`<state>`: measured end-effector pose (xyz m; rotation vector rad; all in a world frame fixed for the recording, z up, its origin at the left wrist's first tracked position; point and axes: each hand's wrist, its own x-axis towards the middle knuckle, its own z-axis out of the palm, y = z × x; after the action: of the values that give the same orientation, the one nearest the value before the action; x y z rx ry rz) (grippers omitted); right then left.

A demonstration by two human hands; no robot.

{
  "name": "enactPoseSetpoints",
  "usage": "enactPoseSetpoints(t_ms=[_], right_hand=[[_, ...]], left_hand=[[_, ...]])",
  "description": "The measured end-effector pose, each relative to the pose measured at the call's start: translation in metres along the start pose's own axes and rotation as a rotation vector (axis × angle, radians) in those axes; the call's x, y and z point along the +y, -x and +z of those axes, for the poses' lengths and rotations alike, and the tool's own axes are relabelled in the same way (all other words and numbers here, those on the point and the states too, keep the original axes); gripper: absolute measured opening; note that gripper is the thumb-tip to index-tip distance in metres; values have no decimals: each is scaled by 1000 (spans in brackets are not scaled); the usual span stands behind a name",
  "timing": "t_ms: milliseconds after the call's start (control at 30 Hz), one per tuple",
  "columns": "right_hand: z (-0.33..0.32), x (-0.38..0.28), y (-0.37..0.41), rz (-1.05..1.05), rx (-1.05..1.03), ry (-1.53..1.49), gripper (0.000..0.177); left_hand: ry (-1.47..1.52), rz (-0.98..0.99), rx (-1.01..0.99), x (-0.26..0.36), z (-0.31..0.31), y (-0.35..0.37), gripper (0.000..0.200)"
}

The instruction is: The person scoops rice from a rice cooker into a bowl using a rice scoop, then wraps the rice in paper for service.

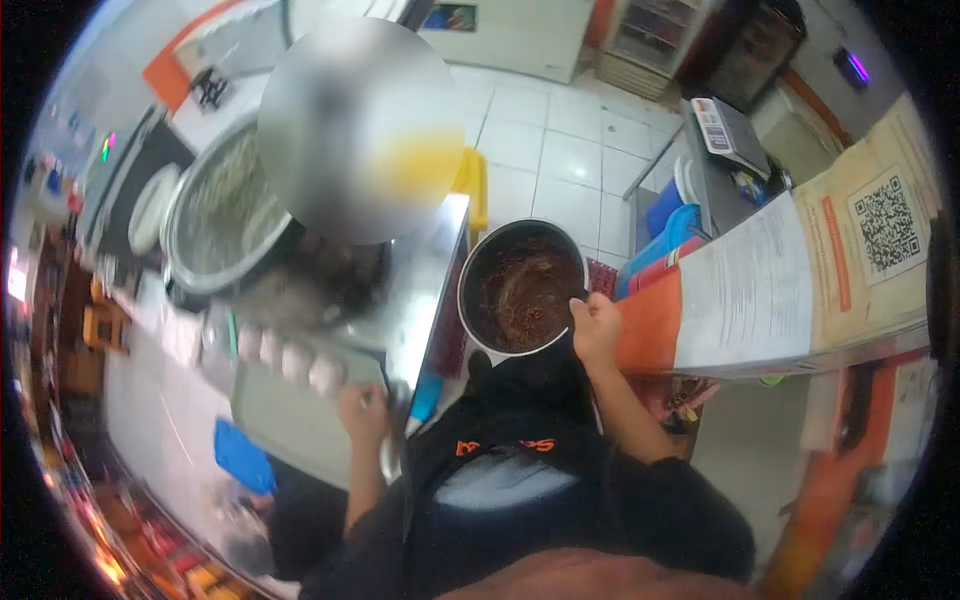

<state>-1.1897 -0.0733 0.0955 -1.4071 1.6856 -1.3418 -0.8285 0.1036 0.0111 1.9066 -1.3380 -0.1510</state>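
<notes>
A round pot [522, 287] with dark brown, grainy contents stands in front of my body. At its right rim is my right hand [597, 325], its fingers closed on the pot's edge. My left hand [362, 408] is closed beside the right edge of a grey-beige tray [290, 405]; what its fingers hold, if anything, is too small to make out. Several pale round balls [297, 362] lie in a row along the far side of this tray, the nearest one close to my left hand.
A large metal pot [225, 205] with pale contents stands at the upper left, near a blurred area. A metal counter edge [432, 300] runs between my hands. To the right are a carton [750, 280] with a printed code and a scale [728, 135] on a table.
</notes>
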Motion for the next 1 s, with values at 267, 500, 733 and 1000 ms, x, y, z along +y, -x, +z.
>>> enactPoseSetpoints(t_ms=[267,500,733,1000], right_hand=[[61,-84,-190,7,-309,421,28],[124,-53,-321,39,-445,410,32],[148,-18,-497,93,-553,344,31],[132,36,-733,22,-519,331,27]], left_hand=[[160,240,-259,84,69,-129,8],[79,368,-242,59,160,-206,11],[103,274,-567,27,339,-336,24],[231,-49,-832,70,604,-541,30]])
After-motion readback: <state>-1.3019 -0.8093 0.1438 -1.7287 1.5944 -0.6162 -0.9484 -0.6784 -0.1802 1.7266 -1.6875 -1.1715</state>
